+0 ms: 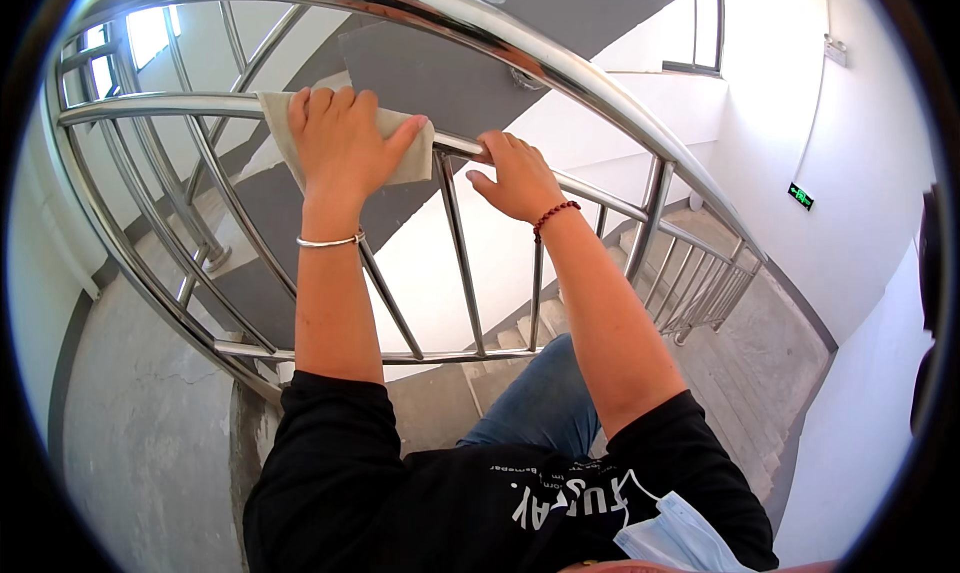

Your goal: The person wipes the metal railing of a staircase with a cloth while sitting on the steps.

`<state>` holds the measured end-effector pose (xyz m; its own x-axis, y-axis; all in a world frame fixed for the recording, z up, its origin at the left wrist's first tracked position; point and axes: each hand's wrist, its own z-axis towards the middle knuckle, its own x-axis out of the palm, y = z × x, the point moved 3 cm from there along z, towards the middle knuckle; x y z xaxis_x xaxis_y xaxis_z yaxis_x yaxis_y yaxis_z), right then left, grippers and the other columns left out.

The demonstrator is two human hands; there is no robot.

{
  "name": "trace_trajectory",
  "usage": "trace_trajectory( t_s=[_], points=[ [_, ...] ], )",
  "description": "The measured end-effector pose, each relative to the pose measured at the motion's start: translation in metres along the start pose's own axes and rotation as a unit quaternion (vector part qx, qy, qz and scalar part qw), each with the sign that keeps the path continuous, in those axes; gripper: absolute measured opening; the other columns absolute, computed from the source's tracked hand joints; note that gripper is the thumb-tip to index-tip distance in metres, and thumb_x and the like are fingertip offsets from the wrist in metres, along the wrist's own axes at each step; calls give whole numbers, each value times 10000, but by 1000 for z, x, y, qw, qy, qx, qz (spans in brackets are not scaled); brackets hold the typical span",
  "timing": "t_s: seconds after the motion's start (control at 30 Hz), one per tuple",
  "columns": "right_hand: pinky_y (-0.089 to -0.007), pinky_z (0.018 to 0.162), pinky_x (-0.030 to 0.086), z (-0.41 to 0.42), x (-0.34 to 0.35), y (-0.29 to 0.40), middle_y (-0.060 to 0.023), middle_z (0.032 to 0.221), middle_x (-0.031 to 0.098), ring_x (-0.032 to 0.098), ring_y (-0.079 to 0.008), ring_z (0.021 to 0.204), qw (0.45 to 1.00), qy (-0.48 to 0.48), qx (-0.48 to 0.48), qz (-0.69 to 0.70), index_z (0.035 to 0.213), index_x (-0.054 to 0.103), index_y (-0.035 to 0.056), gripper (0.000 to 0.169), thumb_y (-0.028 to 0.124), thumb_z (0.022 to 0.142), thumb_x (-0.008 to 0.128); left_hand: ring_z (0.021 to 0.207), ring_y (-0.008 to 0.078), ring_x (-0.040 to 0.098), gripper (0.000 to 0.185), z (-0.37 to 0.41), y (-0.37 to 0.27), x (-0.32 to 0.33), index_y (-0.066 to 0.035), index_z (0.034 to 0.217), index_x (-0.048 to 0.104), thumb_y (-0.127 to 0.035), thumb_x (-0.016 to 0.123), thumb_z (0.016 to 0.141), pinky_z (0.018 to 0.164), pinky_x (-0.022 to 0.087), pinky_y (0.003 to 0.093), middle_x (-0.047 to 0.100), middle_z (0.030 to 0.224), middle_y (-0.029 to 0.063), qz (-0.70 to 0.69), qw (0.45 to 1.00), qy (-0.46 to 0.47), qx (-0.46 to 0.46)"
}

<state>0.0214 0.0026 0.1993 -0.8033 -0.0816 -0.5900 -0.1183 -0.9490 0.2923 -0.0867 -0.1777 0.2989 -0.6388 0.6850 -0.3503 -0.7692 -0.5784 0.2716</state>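
My left hand presses a beige cloth over the middle rail of a shiny metal stair railing, its fingers curled over the top. The cloth drapes down on both sides of that hand. To the right, my right hand grips the same middle rail directly, its fingers over the bar and its thumb on the near side. The thicker top handrail curves above and beyond both hands. Thin metal balusters run down from the middle rail to the bottom rail.
Concrete stairs with a lower railing lie at the right. A concrete floor spreads at the left. White walls, a window and a green exit sign surround the stairwell. A light blue face mask hangs near my chest.
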Motion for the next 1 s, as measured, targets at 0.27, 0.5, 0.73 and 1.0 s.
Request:
trace_trajectory(
  t_s=[0.27, 0.5, 0.73, 1.0],
  points=[
    [-431, 920, 445, 1, 3, -1, -83, 1042, 657, 618, -286, 1037, 1000, -4, -3, 5, 1090, 533, 73, 330, 207, 850, 716, 1032, 248, 554, 542, -3, 0, 1, -73, 905, 720, -605, 655, 825, 1085, 254, 423, 654, 940, 56, -13, 1000, -27, 10],
    [-428, 910, 455, 0, -7, 8, -91, 1046, 656, 618, -295, 1028, 1000, 3, 9, 10, 1098, 538, 67, 333, 195, 843, 710, 1032, 253, 549, 546, -2, 2, 4, -77, 905, 734, -610, 665, 810, 1071, 260, 423, 663, 934, 57, -17, 999, -48, 14],
    [-430, 896, 459, 0, -4, 4, -98, 1030, 654, 621, -309, 1003, 1000, -6, 7, 14, 1094, 529, 64, 337, 194, 839, 708, 1022, 252, 547, 560, -3, 2, 7, -82, 877, 742, -631, 668, 796, 1072, 252, 422, 675, 933, 65, -12, 998, -61, 7],
    [-433, 870, 472, 1, -3, 5, -104, 1013, 656, 630, -316, 977, 1000, -21, -7, 11, 1084, 528, 59, 336, 193, 838, 712, 1044, 249, 542, 562, -2, 2, 5, -83, 906, 741, -630, 652, 811, 1068, 249, 420, 674, 949, 62, -1, 999, -31, 4]
  ],
)
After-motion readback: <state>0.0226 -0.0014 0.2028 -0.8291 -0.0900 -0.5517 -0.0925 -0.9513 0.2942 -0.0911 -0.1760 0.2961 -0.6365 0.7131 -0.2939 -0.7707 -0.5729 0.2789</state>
